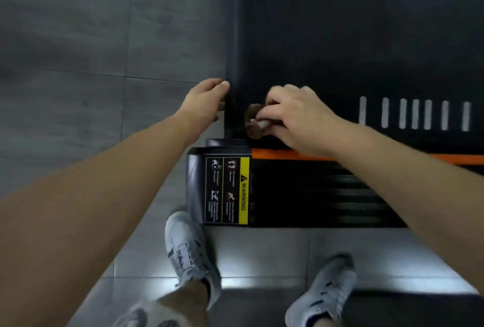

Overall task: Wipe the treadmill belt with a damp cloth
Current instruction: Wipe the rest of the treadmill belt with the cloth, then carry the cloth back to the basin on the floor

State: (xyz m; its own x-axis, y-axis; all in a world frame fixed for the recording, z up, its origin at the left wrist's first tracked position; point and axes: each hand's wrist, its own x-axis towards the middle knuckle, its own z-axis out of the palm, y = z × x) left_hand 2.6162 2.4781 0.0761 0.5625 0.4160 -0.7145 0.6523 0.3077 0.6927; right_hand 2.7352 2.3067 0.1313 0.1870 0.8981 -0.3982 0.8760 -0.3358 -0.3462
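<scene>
The black treadmill belt [353,38] fills the upper right of the head view, with a row of white stripes near its rear end. My right hand [296,114] grips a bunched brown cloth [255,122] and holds it down on the belt's near left corner. My left hand [207,101] curls around the treadmill's left side rail [231,65], fingers over the rail's edge. Part of the cloth is hidden under my right hand.
The treadmill's rear end cap [288,190] has an orange strip [277,154] and a yellow warning label [243,190]. Grey tiled floor [91,51] lies to the left and below. My two feet in white sneakers [188,248] stand just behind the end cap.
</scene>
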